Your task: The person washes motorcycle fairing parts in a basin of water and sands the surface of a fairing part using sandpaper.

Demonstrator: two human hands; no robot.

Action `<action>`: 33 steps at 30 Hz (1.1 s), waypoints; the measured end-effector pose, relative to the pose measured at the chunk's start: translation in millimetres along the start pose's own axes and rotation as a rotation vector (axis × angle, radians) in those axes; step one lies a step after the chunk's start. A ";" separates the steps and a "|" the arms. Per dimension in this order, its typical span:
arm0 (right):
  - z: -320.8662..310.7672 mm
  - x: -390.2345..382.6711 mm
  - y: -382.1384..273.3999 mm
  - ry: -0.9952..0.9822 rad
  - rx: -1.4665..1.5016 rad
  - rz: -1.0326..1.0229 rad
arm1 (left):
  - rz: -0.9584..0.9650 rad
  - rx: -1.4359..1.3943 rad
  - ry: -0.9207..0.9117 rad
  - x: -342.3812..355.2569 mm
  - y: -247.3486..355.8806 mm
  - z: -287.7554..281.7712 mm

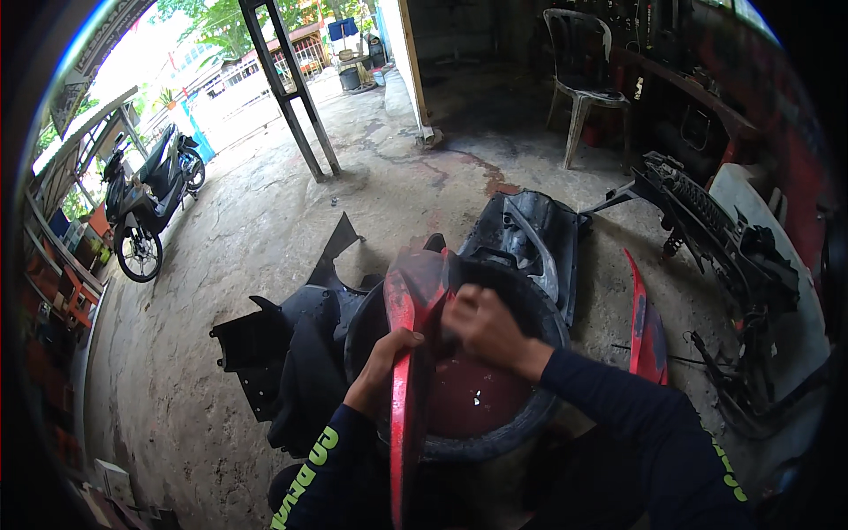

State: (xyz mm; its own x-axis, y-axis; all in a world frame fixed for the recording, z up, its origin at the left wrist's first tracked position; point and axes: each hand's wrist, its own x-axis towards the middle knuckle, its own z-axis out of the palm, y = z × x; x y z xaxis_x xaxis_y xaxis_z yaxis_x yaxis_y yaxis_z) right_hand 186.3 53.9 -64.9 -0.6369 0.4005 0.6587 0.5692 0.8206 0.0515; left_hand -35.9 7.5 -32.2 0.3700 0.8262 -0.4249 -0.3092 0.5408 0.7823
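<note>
A long red motorcycle body panel (402, 442) with dull, scuffed patches stands upright over a round black tub (555, 331). My left hand (380, 369) is closed round the panel's edge at mid-length, with the thumb on its face. At the panel's right side, over the tub, is my right hand (486, 327), its fingers curled and slightly blurred. Whatever it may hold is hidden. Dark reddish water (477, 397) lies in the tub, with small white flecks on it. The panel's lower end comes down between my forearms.
Black plastic fairings (309, 353) lie left of the tub. A grey-black panel (512, 230) lies behind it. Another red panel (647, 331) rests at the right, near a stripped motorcycle frame (715, 230). Farther off are a plastic chair (583, 88), a metal post (287, 88) and a parked scooter (150, 199).
</note>
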 end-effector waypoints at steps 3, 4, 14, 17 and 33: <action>2.0 -15.1 -10.2 0.018 0.067 -0.092 | 0.006 -0.021 0.004 16.4 -12.1 -8.4; -2.6 -8.3 8.2 -0.016 0.050 -0.029 | 0.019 0.002 0.018 17.4 -12.8 -5.5; -10.7 5.2 30.5 0.004 0.022 0.109 | 0.000 0.035 -0.011 1.8 4.4 17.4; 3.9 -8.7 -3.4 -0.021 -0.039 -0.119 | -0.021 0.076 -0.035 3.1 7.1 0.4; 44.5 -45.8 65.9 0.004 0.158 0.796 | 0.034 0.007 0.026 2.9 -10.6 0.4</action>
State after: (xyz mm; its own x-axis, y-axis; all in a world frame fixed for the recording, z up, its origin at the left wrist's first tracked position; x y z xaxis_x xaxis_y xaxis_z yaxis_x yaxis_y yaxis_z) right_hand 229.9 107.7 -125.0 -0.0695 0.8874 0.4558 0.7703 0.3380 -0.5407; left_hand -31.3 4.1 -41.5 0.3366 0.8478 -0.4098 -0.3152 0.5115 0.7994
